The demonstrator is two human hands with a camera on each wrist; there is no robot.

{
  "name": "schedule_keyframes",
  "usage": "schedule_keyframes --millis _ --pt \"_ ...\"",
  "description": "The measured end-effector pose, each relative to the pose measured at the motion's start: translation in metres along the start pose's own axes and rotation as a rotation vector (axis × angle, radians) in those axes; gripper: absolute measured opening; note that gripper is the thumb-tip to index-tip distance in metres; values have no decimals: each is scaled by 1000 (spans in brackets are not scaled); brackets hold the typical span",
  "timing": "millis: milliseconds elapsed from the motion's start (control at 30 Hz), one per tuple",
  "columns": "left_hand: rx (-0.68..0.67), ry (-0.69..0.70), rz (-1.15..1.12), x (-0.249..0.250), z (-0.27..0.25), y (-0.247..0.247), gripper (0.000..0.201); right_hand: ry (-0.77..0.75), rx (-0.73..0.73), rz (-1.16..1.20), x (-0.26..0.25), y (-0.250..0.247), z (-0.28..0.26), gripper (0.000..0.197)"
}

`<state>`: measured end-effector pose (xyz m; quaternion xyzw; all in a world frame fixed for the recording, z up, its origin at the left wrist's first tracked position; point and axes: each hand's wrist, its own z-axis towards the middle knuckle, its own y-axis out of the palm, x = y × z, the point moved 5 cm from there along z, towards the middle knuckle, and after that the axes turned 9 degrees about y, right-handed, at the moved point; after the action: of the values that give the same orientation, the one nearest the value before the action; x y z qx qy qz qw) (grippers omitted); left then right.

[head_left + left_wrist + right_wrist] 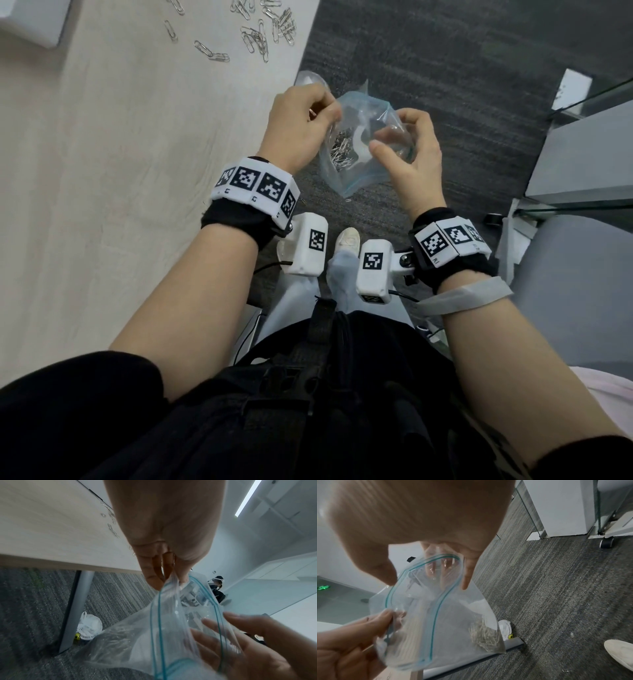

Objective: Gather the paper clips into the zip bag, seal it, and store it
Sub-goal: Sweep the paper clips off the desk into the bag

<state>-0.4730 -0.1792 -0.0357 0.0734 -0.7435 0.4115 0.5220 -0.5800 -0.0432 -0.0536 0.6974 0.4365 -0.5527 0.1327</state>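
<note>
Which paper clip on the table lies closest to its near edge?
The linked paper clip pair, lying apart, nearer than the heap.

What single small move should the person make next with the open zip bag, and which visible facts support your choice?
Probably bring the zip bag back to the table edge and add more paper clips. Many clips are loose on the table, only a small clump lies inside, and the left hand and right hand hold its mouth open, so sealing seems premature.

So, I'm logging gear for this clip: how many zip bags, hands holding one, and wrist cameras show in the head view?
zip bag: 1
hands holding it: 2 (left hand, right hand)
wrist cameras: 2 (left wrist camera, right wrist camera)
Total: 5
</note>
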Motion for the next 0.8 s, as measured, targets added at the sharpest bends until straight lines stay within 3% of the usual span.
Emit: schedule_keyframes --millis 167,267,433,600,800 --pt "34 8 -16 -1 0 -4 19 38 92 -164 6 -2 8 24" --pt "69 -8 -6 -2 2 -7 20 149 158 -259 14 -7 17 16" --pt "173 -87 107 -11 7 -12 19 277 136 -279 17 -7 35 18" --pt "272 -161 244 -25 11 -21 19 237 84 -332 4 1 55 21" --pt "157 -190 227 -30 20 -18 19 153 40 -334 -12 12 62 19"
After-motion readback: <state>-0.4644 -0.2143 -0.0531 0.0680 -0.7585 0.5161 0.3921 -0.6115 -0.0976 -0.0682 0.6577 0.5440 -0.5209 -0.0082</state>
